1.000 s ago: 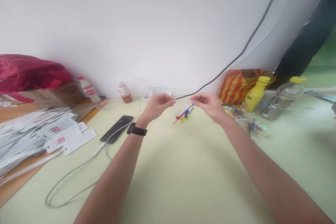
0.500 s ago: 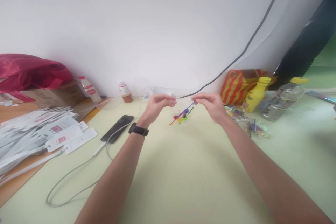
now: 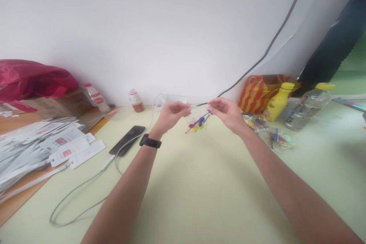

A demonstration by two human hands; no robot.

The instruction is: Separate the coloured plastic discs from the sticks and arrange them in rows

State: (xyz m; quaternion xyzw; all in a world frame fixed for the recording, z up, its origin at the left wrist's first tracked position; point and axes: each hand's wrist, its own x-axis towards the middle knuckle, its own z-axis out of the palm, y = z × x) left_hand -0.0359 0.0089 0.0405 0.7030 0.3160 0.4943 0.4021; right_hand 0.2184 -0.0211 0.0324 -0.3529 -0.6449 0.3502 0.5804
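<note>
- Find clear packet (image 3: 196,123) right of phone (image 3: 127,141), hung between both hands, just below fingertips.
- Expect light, limp, slippery film around thin, stiff coloured pieces (image 3: 201,120); hold by top corners.
- See right hand (image 3: 225,113) pinched on packet, left hand (image 3: 173,116), nearer phone, pinched too, apparently on opposite corner.

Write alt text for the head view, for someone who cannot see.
A person's left hand and right hand, fingers bent, flank colourful pieces over a pale green table; a black phone lies left, a yellow bottle right.

Tags (image 3: 65,141), cabled phone (image 3: 126,137) and drink bottles (image 3: 278,103) suggest an informal workroom.
</note>
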